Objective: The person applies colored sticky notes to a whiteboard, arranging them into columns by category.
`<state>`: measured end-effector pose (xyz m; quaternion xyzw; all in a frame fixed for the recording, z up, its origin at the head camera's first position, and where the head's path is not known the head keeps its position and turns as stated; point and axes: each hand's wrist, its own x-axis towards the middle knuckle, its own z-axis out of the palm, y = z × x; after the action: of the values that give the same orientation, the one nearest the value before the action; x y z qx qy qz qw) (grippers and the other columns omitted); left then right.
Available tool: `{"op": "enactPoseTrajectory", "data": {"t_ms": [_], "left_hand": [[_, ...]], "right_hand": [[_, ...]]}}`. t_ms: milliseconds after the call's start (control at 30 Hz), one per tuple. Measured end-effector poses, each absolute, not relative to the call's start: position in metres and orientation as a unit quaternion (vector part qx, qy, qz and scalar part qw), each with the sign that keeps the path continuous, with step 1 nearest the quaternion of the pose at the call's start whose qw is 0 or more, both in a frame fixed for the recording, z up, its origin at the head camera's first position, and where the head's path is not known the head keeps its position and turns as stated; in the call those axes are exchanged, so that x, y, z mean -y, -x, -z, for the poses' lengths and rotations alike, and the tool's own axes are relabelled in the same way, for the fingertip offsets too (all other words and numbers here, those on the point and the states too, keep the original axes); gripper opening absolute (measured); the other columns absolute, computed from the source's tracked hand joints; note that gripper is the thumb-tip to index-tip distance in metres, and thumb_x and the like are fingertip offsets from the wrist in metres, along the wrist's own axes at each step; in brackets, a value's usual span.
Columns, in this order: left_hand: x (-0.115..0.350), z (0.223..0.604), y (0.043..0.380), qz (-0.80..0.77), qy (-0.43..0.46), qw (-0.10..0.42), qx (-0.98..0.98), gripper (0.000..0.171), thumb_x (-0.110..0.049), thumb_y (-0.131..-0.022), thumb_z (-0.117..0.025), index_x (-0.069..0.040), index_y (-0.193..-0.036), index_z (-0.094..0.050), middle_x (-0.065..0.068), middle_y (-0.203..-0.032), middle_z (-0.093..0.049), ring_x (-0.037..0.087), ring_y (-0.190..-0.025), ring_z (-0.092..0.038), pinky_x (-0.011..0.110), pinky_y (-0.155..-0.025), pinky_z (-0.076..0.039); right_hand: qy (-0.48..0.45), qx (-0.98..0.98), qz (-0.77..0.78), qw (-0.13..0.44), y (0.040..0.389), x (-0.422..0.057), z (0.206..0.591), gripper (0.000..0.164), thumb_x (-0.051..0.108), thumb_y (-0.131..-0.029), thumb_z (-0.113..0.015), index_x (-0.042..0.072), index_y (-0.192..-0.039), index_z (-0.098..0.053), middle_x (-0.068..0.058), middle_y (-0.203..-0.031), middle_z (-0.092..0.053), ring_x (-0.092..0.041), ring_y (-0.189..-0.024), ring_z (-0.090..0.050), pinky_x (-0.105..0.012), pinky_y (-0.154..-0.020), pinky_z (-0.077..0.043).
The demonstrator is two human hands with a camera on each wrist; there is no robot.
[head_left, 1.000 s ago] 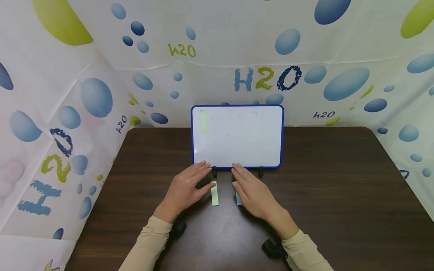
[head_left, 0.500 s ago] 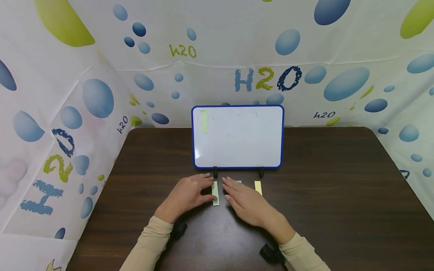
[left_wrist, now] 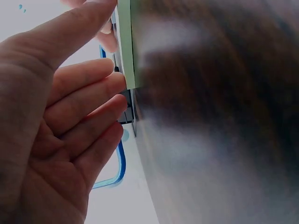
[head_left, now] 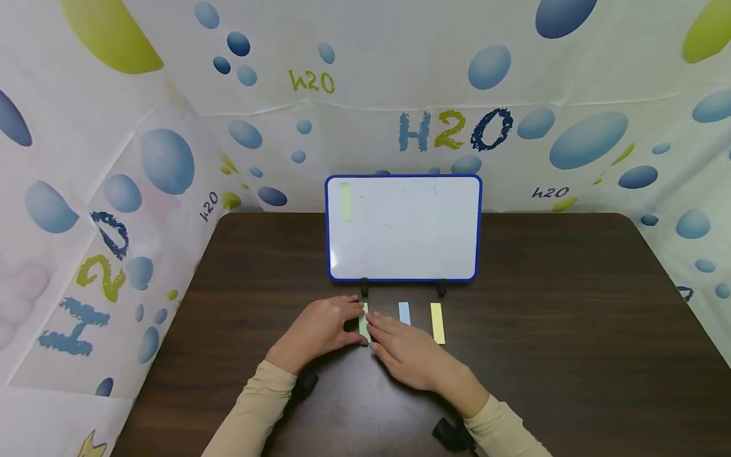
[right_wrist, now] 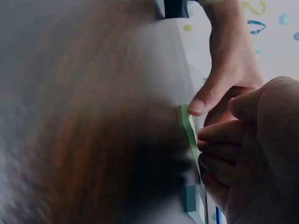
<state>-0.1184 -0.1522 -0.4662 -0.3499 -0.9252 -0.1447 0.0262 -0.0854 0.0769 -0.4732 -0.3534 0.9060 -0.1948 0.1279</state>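
Apparently, the green note pad [head_left: 363, 327] lay on the desk [head_left: 548, 304] between the left hand [head_left: 320, 327] and the right hand [head_left: 411, 352], both with nearly straight fingers close beside it. I judged it light and bendable, best pinched by its long edges.

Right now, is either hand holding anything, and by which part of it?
Cannot be told for certain: the left hand has its thumb and fingers at opposite ends of the green pad. The right hand, beside it, shows no hold.
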Motion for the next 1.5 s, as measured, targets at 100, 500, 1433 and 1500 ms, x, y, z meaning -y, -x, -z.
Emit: {"op": "enactPoseTrajectory", "data": {"t_ms": [100, 500, 1433, 1500], "left_hand": [[0.152, 0.467, 0.119, 0.143, 0.350, 0.022, 0.925, 0.050, -0.044, -0.082, -0.084, -0.011, -0.119, -0.077, 0.005, -0.124, -0.075, 0.021, -0.124, -0.068, 0.038, -0.100, -0.058], [0.153, 0.469, 0.119, 0.162, 0.345, 0.023, 0.924, 0.037, -0.033, -0.088, -0.080, -0.011, -0.118, -0.077, 0.005, -0.121, -0.076, 0.022, -0.121, -0.069, 0.039, -0.098, -0.059], [0.143, 0.459, 0.103, 0.122, 0.319, 0.016, 0.940, 0.031, -0.023, -0.102, -0.062, -0.006, -0.126, -0.073, 0.010, -0.130, -0.071, 0.026, -0.125, -0.067, 0.042, -0.104, -0.056], [0.142, 0.459, 0.104, 0.127, 0.318, 0.017, 0.939, 0.030, -0.023, -0.102, -0.062, -0.006, -0.125, -0.073, 0.010, -0.129, -0.072, 0.026, -0.124, -0.067, 0.042, -0.103, -0.057]], "right_hand": [[0.355, -0.907, 0.186, 0.127, 0.084, -0.075, 0.474, 0.052, 0.036, -0.111, -0.035, 0.008, -0.155, -0.044, -0.006, -0.165, -0.036, -0.021, -0.154, -0.034, -0.043, -0.124, -0.036], [0.325, -0.914, 0.206, 0.129, 0.087, -0.076, 0.472, 0.051, 0.033, -0.111, -0.039, 0.006, -0.153, -0.046, -0.006, -0.164, -0.038, -0.023, -0.153, -0.035, -0.044, -0.123, -0.037], [0.323, -0.914, 0.219, 0.108, 0.081, -0.071, 0.475, 0.051, 0.034, -0.111, -0.037, 0.006, -0.153, -0.045, -0.007, -0.164, -0.039, -0.023, -0.153, -0.036, -0.043, -0.123, -0.037], [0.321, -0.917, 0.213, 0.102, 0.079, -0.070, 0.473, 0.051, 0.033, -0.111, -0.038, 0.005, -0.152, -0.048, -0.008, -0.162, -0.042, -0.024, -0.152, -0.038, -0.043, -0.122, -0.039]]}}
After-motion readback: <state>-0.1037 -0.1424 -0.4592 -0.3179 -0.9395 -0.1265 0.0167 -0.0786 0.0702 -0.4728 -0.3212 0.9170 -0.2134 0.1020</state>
